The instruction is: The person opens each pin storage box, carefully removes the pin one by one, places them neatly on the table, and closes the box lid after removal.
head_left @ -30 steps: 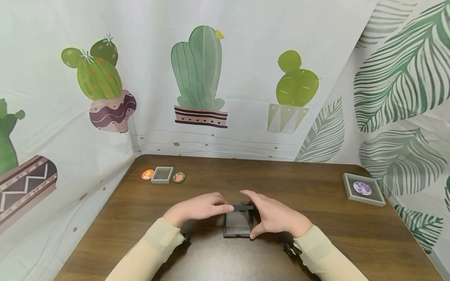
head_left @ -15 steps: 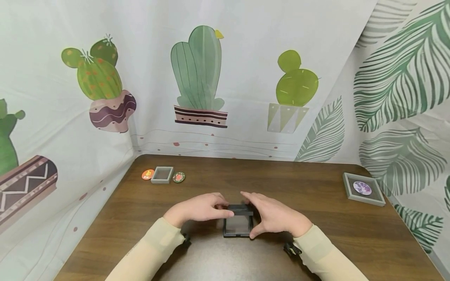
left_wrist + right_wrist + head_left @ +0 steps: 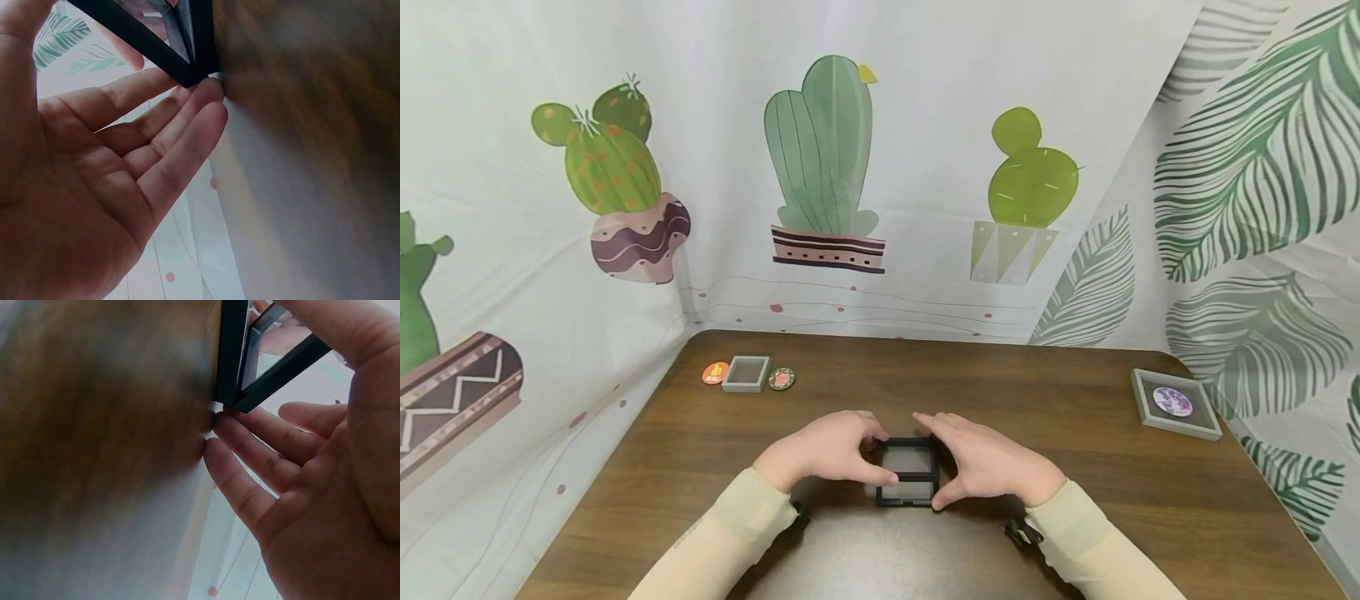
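Observation:
A small black hinged display frame (image 3: 917, 477) with clear panes stands partly folded at the table's middle. Its lid is tilted over the base, and both wrist views show the two halves making a narrow V joined at the far edge. My left hand (image 3: 827, 447) pinches the lid, thumb on its near edge and fingers at the far left corner. My right hand (image 3: 992, 458) grips the base at the right, thumb at the near corner, fingers behind. In the right wrist view, fingertips touch the table beside the frame's corner (image 3: 230, 369).
Back left on the brown table (image 3: 1000, 375) lies a small grey frame (image 3: 746, 388) between an orange round badge (image 3: 715, 372) and a green-and-red one (image 3: 782, 379). A larger grey frame (image 3: 1180, 428) with a purple round badge (image 3: 1172, 402) lies at the right. Cactus-print cloth hangs behind.
The lid has swung from nearly upright down toward the base and the person, with my left thumb moving along on its edge. My right hand has stayed in place.

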Available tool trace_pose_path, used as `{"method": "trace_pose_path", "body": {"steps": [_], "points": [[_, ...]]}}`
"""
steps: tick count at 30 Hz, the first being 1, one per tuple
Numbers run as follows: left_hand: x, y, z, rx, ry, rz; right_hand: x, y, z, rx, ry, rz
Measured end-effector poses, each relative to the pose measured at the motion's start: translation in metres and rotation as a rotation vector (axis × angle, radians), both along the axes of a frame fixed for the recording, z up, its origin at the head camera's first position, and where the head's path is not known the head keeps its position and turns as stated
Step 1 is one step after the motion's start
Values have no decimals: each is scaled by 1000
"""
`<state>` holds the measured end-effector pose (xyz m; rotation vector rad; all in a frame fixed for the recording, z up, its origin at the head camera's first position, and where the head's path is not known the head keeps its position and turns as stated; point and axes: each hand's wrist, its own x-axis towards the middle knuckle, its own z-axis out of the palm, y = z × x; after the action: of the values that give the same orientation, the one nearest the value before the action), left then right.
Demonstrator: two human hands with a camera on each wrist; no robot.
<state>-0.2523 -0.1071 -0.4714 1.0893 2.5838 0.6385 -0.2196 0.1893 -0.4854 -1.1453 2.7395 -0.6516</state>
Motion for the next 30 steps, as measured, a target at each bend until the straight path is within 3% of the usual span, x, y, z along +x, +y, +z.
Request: {"method": "trace_pose_path", "body": {"steps": [8, 30], "points": [[5, 2, 2, -38, 83, 1, -1, -1, 0, 29, 3, 1], [15, 12, 3, -144, 229, 4, 1, 0, 2, 73, 28, 40]]}}
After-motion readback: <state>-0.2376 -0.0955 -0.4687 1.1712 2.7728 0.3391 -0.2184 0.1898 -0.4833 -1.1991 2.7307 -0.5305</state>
